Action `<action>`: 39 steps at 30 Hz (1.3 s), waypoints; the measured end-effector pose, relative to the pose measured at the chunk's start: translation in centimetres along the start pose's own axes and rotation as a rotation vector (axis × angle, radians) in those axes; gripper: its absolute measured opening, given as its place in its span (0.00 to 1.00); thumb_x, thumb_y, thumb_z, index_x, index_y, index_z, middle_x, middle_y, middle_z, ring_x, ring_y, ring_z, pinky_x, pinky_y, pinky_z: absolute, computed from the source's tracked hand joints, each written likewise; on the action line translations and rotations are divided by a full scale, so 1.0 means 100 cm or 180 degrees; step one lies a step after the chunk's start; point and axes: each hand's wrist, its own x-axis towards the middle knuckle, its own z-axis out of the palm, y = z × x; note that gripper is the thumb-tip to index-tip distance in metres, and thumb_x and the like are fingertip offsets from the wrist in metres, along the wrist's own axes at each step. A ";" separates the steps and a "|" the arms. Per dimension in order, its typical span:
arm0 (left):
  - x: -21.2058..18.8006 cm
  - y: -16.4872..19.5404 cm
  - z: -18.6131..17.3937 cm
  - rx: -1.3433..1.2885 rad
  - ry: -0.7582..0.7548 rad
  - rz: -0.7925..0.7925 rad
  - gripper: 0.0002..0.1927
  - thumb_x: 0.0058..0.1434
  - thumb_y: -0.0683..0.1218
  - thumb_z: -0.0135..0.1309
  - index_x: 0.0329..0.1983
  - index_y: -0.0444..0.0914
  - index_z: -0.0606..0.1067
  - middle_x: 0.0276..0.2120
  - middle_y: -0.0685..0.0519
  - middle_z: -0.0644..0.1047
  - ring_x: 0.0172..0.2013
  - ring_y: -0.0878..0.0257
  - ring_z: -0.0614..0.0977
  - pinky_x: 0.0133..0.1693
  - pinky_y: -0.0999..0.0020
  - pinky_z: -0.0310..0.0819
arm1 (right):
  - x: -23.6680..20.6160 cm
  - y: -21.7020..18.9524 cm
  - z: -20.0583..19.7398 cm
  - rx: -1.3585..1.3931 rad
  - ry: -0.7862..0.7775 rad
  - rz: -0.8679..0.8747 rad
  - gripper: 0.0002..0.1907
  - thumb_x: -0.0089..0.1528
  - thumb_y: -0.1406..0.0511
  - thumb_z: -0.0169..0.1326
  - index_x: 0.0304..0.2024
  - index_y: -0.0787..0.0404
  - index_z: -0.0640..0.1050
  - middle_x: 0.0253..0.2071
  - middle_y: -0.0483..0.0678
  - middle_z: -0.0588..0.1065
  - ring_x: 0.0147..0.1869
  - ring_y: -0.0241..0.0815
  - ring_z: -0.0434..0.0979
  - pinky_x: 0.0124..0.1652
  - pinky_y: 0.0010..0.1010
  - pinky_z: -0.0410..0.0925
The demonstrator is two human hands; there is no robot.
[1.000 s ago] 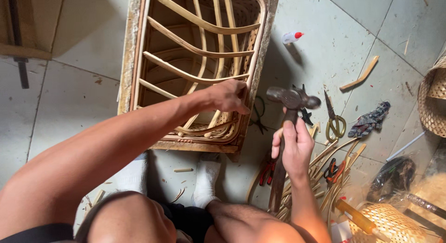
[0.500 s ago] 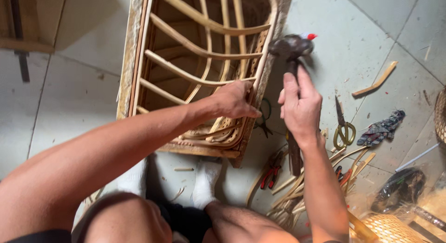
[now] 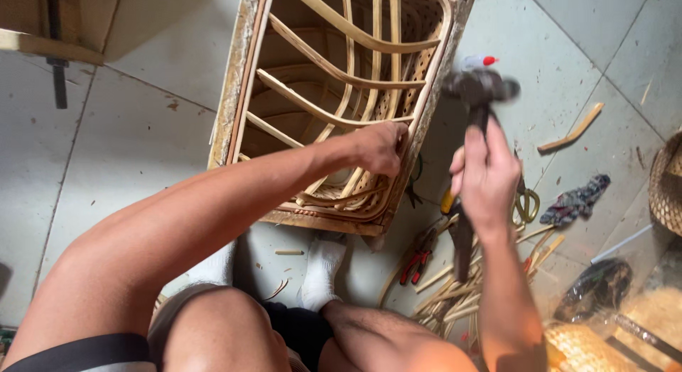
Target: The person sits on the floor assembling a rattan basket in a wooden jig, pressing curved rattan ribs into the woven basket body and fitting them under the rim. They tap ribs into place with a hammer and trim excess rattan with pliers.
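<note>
A rattan chair frame with curved cane slats lies on the tiled floor in front of me. My left hand presses on its right rail, fingers curled over the cane. My right hand is closed around the handle of a dark claw hammer, whose head is blurred and raised just right of the frame's rail.
Loose cane strips and red-handled pliers lie by my right knee. Scissors, a dark rag, a wood sliver and a small red-capped bottle sit on the tiles. Woven baskets stand at the right edge.
My right hand has lifted the hammer from low beside the cane strips up to the frame's right rail. My left hand has stayed on the rail.
</note>
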 end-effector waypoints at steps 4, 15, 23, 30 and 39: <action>0.000 -0.011 -0.005 0.0077 -0.0158 0.0319 0.21 0.59 0.34 0.45 0.57 0.35 0.71 0.32 0.51 0.72 0.27 0.62 0.70 0.27 0.61 0.69 | -0.107 0.049 0.003 0.0145 0.0102 -0.0010 0.15 0.74 0.66 0.43 0.59 0.69 0.72 0.24 0.43 0.73 0.19 0.27 0.68 0.18 0.19 0.64; -0.023 -0.008 -0.001 0.0246 0.0010 0.0487 0.26 0.58 0.37 0.54 0.61 0.31 0.67 0.40 0.44 0.80 0.31 0.60 0.78 0.34 0.61 0.77 | -0.211 0.124 0.043 0.0442 0.0209 0.0220 0.18 0.68 0.68 0.49 0.58 0.71 0.72 0.23 0.43 0.73 0.20 0.30 0.68 0.21 0.24 0.65; -0.227 -0.104 0.023 0.3373 0.2191 0.2807 0.26 0.69 0.45 0.58 0.69 0.40 0.67 0.51 0.50 0.79 0.53 0.56 0.79 0.60 0.54 0.71 | -0.210 0.135 0.036 -0.0424 -0.0172 -0.1238 0.10 0.67 0.70 0.56 0.50 0.66 0.75 0.31 0.52 0.78 0.29 0.43 0.80 0.31 0.33 0.73; -0.224 -0.165 0.022 0.3479 0.1865 0.1834 0.41 0.54 0.44 0.60 0.73 0.49 0.62 0.54 0.50 0.75 0.57 0.55 0.74 0.69 0.43 0.52 | -0.175 0.087 0.041 -0.0605 -0.0630 -0.1903 0.25 0.63 0.72 0.58 0.62 0.74 0.70 0.37 0.58 0.79 0.32 0.48 0.81 0.32 0.34 0.73; -0.224 -0.160 0.023 0.3466 0.1919 0.1899 0.42 0.53 0.42 0.59 0.74 0.49 0.62 0.49 0.50 0.75 0.54 0.54 0.75 0.70 0.43 0.50 | -0.186 0.109 0.040 -0.0448 -0.0432 -0.1695 0.17 0.66 0.69 0.55 0.55 0.74 0.74 0.28 0.50 0.76 0.25 0.41 0.78 0.28 0.33 0.71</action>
